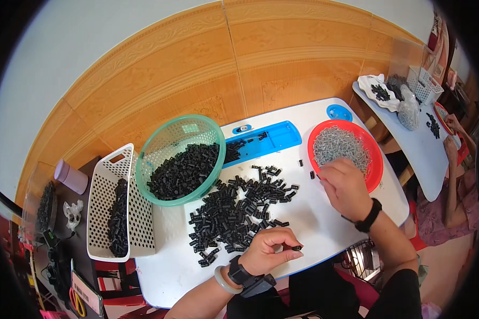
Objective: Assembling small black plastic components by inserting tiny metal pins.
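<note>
We see the left hand point(266, 252) pinching a small black piece point(297, 248) between thumb and fingers, near the tabletop point(314, 228) edge. The right hand point(348, 183) curls at the near side of a red bowl point(377, 173) of silvery metal parts point(339, 144); we cannot tell whether it grips anything (its fingertips are hidden from us). Farther out, we note a loose black heap point(229, 212), then a green basket point(142, 178) and a white basket point(141, 228), both holding black pieces.

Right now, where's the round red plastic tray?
In the head view, the red tray is on the right of the white, blue-edged table, with the right hand over its near-left rim.
</note>
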### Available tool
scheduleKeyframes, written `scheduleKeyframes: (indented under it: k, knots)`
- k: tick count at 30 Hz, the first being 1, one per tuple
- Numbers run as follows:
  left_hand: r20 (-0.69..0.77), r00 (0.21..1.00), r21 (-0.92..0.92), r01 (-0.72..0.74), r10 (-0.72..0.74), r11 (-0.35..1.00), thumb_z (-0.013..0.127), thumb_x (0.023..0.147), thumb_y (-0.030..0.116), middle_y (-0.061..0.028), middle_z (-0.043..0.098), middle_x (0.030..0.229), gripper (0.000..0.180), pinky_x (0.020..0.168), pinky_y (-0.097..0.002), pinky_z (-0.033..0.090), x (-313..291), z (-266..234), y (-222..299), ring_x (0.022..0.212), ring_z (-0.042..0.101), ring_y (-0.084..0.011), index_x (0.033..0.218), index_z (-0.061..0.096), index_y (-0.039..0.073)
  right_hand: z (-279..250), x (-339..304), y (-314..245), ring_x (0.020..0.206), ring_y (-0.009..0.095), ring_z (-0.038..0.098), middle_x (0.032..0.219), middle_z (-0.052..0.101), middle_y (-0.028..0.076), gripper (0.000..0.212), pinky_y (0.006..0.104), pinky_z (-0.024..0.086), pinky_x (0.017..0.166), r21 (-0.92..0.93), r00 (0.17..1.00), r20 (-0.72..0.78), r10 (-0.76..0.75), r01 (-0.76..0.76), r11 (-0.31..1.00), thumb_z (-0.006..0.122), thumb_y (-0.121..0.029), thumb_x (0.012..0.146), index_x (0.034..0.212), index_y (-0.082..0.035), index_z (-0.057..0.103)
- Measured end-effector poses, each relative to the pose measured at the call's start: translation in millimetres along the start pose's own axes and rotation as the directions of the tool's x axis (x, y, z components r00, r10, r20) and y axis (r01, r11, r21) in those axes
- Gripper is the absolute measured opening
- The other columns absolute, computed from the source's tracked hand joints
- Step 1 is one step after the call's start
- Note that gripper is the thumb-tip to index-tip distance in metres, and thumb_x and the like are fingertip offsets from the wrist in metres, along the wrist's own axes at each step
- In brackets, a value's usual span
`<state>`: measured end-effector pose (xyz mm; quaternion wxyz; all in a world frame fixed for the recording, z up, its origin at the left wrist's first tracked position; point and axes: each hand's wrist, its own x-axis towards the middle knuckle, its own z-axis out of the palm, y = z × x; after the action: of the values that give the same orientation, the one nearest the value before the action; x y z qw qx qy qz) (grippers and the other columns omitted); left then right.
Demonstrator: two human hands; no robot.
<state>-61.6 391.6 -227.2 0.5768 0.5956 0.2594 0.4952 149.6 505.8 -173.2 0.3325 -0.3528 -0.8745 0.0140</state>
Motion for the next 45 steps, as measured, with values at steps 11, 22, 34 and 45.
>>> scheduleKeyframes:
  k: [11,22,34,45]
  knots:
    - [-0.028,0.999,0.013,0.024,-0.024,1.0,0.072,0.079,0.002,-0.0049,0.06,0.078,0.011,0.062,-0.0247,0.041,-2.8,-1.0,-3.2,0.069,0.055,-0.0127,0.084,0.063,0.0,47.2,54.3,41.8,0.093,0.028,0.056,0.081,0.062,0.008,0.011,0.0521,0.029,0.104,-0.223,0.911,0.394,-0.122,0.224,0.949,0.059,-0.001,0.07,0.077,-0.007,0.066]
    - [-0.005,0.999,0.061,0.05,-0.049,0.997,0.072,0.078,-0.001,-0.0069,0.063,0.084,0.011,0.069,-0.0257,0.045,-4.1,-3.4,-1.7,0.077,0.058,-0.0139,0.083,0.063,-0.001,53.8,57.5,39.5,0.093,0.026,0.057,0.076,0.062,0.005,0.009,0.0567,0.02,0.11,-0.309,0.83,0.549,-0.095,0.307,0.9,0.061,-0.002,0.071,0.074,-0.01,0.065]
    - [0.003,0.996,0.051,0.086,-0.086,0.995,0.07,0.08,-0.002,-0.0061,0.061,0.084,0.009,0.068,-0.0245,0.045,-7.1,-3.6,-5.8,0.077,0.057,-0.0125,0.085,0.062,-0.002,48.3,58.4,25.0,0.081,0.029,0.062,0.075,0.063,0.01,0.006,0.0455,0.045,0.087,0.017,0.733,0.657,-0.174,0.217,0.976,0.061,-0.005,0.073,0.076,-0.007,0.065]
    - [0.006,0.998,0.009,0.065,-0.065,0.998,0.07,0.08,-0.002,-0.0057,0.06,0.087,0.01,0.068,-0.0238,0.045,-8.1,-4.6,-10.1,0.078,0.057,-0.0114,0.087,0.062,-0.002,86.8,62.1,2.9,0.081,0.034,0.061,0.08,0.061,0.014,0.007,0.0454,0.049,0.071,0.021,0.816,0.566,-0.117,0.128,0.992,0.059,-0.006,0.074,0.08,-0.005,0.063]
